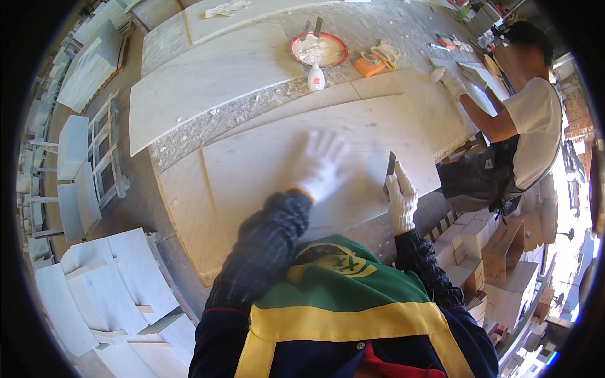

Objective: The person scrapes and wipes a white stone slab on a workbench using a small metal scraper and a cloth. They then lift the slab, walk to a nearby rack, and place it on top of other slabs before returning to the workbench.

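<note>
A white slab with faint grey veins (372, 126) lies on the bench in front of me. My left hand (322, 165), in a white knit glove, is over the middle of the slab with its fingers spread; it is smeared by motion. Whether the palm touches the stone I cannot tell. Near the slab's front right part, my gloved right hand (403, 200) grips a putty knife (391, 164) with its dark blade pointing up. The knife's handle is mostly hidden by my fingers.
Beyond the slab stand a red-rimmed bowl of white paste (345, 51) with two blades in it, a white bottle (316, 78) and an orange block (368, 66). Another long slab (214, 82) lies farther back. A co-worker (529, 126) stands at the right; stacked slabs (120, 283) are lower left.
</note>
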Tool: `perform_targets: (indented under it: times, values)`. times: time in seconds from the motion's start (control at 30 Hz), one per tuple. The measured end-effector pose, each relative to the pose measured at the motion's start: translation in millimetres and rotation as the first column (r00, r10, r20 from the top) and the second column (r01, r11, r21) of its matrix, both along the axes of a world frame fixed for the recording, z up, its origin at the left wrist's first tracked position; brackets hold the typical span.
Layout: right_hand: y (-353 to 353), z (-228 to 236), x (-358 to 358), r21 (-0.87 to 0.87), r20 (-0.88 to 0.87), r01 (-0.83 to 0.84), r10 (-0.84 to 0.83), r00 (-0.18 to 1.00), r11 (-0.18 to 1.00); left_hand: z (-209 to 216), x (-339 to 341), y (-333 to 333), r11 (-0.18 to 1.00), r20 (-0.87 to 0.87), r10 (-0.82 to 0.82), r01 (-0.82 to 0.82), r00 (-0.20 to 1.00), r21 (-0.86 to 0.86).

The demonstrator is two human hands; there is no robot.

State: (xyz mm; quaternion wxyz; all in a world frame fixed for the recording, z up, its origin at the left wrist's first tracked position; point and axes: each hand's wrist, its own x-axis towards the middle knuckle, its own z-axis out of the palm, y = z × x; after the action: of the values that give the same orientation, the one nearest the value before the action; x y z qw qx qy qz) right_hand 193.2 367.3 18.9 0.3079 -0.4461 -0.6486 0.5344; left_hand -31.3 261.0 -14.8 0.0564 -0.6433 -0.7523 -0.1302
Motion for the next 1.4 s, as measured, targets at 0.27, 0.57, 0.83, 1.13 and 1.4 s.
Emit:
perform_targets:
  times: [0.27,0.57,0.83,1.13,1.4]
  values:
    - [-35,-1,59,0.022,0.179,-0.029,0.024,0.984,0.999,45,-169,-265,0.318,-0.384,0.874,-0.948,0.300,-0.017]
    - [-27,19,1,0.429,0.192,-0.552,0.525,0.829,0.715,56,-94,-413,0.154,-0.071,0.984,-0.983,0.162,-0.102]
    - [-35,21,-13,0.354,0.239,-0.646,0.602,0.762,0.676,49,-89,-441,0.167,0.646,0.758,-0.985,0.095,-0.051]
    - [-32,8,-7,0.228,0.159,-0.617,0.597,0.787,0.753,83,-52,-296,0.498,0.528,0.706,-0.861,0.471,0.103]
    - [-41,6,-11,0.125,0.123,-0.565,0.552,0.825,0.816,70,5,-184,0.858,0.501,0.440,-0.513,0.745,0.009]
